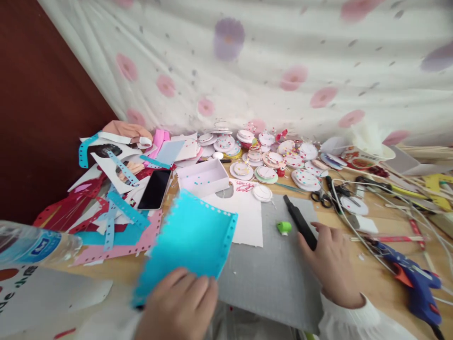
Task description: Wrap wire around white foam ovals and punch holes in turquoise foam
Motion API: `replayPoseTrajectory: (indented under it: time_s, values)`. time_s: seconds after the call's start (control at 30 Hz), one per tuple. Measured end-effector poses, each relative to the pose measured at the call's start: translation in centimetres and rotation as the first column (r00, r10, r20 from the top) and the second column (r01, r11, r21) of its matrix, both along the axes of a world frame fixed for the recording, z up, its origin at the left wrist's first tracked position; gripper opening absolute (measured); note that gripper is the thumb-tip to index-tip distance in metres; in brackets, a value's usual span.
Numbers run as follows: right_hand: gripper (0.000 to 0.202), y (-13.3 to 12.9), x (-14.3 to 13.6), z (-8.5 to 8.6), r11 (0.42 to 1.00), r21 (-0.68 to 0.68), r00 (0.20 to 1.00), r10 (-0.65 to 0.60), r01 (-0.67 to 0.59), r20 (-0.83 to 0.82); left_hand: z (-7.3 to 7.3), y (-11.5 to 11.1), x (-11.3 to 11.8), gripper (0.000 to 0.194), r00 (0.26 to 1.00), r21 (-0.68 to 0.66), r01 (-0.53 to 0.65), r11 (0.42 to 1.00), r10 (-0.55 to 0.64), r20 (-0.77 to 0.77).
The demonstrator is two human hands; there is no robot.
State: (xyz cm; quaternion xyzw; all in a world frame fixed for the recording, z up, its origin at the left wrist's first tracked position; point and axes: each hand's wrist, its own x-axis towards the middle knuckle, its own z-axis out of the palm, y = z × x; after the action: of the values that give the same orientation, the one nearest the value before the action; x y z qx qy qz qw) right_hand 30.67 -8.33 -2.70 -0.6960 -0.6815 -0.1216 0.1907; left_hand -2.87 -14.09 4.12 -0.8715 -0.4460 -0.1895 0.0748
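My left hand (184,302) is closed on the lower edge of a bright blue sheet of paper (196,233), raised over the front of the table. Small holes run along the sheet's top and right edges; its left side is blurred. On the grey mat (267,283), a long black tool (300,219) lies slanted, its exact kind unclear. My right hand (331,257) has its thumb and fingers around the near end. Just left of the tool sits a small green object (284,227). White paper (249,226) with a cut-out and red scribble lies behind the blue sheet.
Paper scraps and punched strips (129,212) heap up at left with a phone (155,190) and a bottle (38,243). Several stacks of decorated paper discs (272,160) line the back. A blue glue gun (412,278), scissors (321,198) and white cables (348,222) occupy the right.
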Motion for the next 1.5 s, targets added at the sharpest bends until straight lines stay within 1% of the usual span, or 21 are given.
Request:
replayPoseTrajectory:
  time_s: [0.03,0.1,0.17,0.23,0.27,0.3,0.33,0.37,0.43,0.47,0.5,0.6,0.7,0.77,0.87,0.97,1.07,1.13,1.17,1.3,1.5]
  values:
    - [0.042,-0.1,0.4,-0.7,0.999,-0.034,1.0,-0.007,0.007,0.011,-0.4,0.1,2.2,0.027,0.999,-0.053,0.017,0.998,-0.02,-0.049]
    - [0.037,-0.3,1.0,-1.5,0.995,-0.104,1.0,0.003,-0.001,0.017,-1.0,0.8,5.7,0.021,0.992,-0.198,-0.065,0.978,0.041,-0.122]
    - [0.032,-0.4,1.3,-1.8,0.989,-0.147,1.0,0.012,-0.015,-0.025,-1.5,2.0,7.6,0.015,0.984,-0.308,-0.163,0.937,0.13,-0.124]
    - [0.03,-0.4,1.6,-1.6,0.987,-0.161,0.992,-0.006,-0.015,-0.13,-1.6,3.3,8.0,0.032,0.982,-0.43,-0.189,0.883,0.163,-0.099]
    - [0.03,-0.5,1.7,-1.3,0.987,-0.163,0.98,-0.029,-0.003,-0.197,-1.5,3.9,7.8,0.037,0.986,-0.477,-0.167,0.863,0.151,-0.073]
    - [0.032,-0.6,1.7,-1.1,0.986,-0.164,0.962,-0.056,0.012,-0.266,-1.3,4.4,7.4,0.039,0.993,-0.506,-0.118,0.854,0.115,-0.036]
    - [0.034,-0.8,1.7,-0.7,0.986,-0.162,0.939,-0.079,0.025,-0.334,-1.2,4.9,6.9,0.038,0.999,-0.517,-0.043,0.855,0.052,0.004]
    - [0.037,-1.0,1.6,-0.4,0.987,-0.157,0.911,-0.096,0.035,-0.4,-1.1,5.4,6.2,0.039,0.999,-0.506,0.048,0.861,-0.031,0.043]
    - [0.041,-1.6,1.5,0.2,0.99,-0.134,0.853,-0.107,0.045,-0.511,-1.5,6.4,4.9,0.058,0.978,-0.471,0.203,0.859,-0.203,0.051]
    - [0.042,-1.9,1.4,0.5,0.991,-0.127,0.83,-0.11,0.048,-0.546,-1.9,6.9,4.2,0.065,0.97,-0.465,0.226,0.856,-0.243,0.025]
    - [0.042,-2.2,1.3,0.8,0.99,-0.129,0.815,-0.115,0.051,-0.568,-2.4,7.5,3.6,0.07,0.968,-0.462,0.218,0.86,-0.249,-0.007]
    - [0.04,-3.0,0.9,1.3,0.989,-0.146,0.805,-0.096,0.012,-0.586,-4.1,9.3,2.5,0.071,0.983,-0.442,0.091,0.892,-0.152,-0.103]
    - [0.036,-3.4,0.5,1.5,0.986,-0.14,0.812,-0.007,-0.092,-0.583,-4.9,10.8,2.5,0.071,0.988,-0.406,-0.024,0.914,-0.04,-0.148]
    - [0.033,-3.7,0.1,1.5,0.975,-0.148,0.826,0.052,-0.163,-0.562,-4.9,11.4,2.9,0.07,0.989,-0.389,-0.057,0.919,0.0,-0.145]
    - [0.029,-4.3,-0.6,1.6,0.939,-0.185,0.841,0.158,-0.291,-0.518,-4.5,11.8,3.9,0.06,0.991,-0.383,-0.106,0.918,0.065,-0.119]
    - [0.032,-5.3,-1.2,1.8,0.89,-0.209,0.832,0.265,-0.406,-0.487,-4.2,11.9,4.5,0.052,0.988,-0.398,-0.15,0.905,0.125,-0.088]
    - [0.033,-6.5,-1.6,1.9,0.86,-0.198,0.815,0.336,-0.47,-0.473,-4.5,11.9,4.6,0.046,0.987,-0.429,-0.157,0.89,0.15,-0.05]
    - [0.031,-7.4,-1.8,1.7,0.852,-0.177,0.804,0.367,-0.492,-0.469,-5.0,11.8,4.6,0.047,0.987,-0.42,-0.156,0.894,0.157,-0.031]
    - [0.031,-7.8,-2.0,1.6,0.852,-0.167,0.801,0.376,-0.497,-0.465,-5.3,11.7,4.6,0.051,0.988,-0.402,-0.152,0.903,0.152,-0.031]
    - [0.033,-8.9,-2.9,0.7,0.859,-0.182,0.822,0.365,-0.478,-0.438,-6.1,11.3,4.7,0.073,0.991,-0.337,-0.129,0.932,0.112,-0.07]
    - [0.031,-9.0,-4.2,-0.2,0.892,-0.198,0.868,0.31,-0.407,-0.389,-6.1,11.2,4.8,0.076,0.988,-0.335,-0.138,0.932,0.105,-0.113]
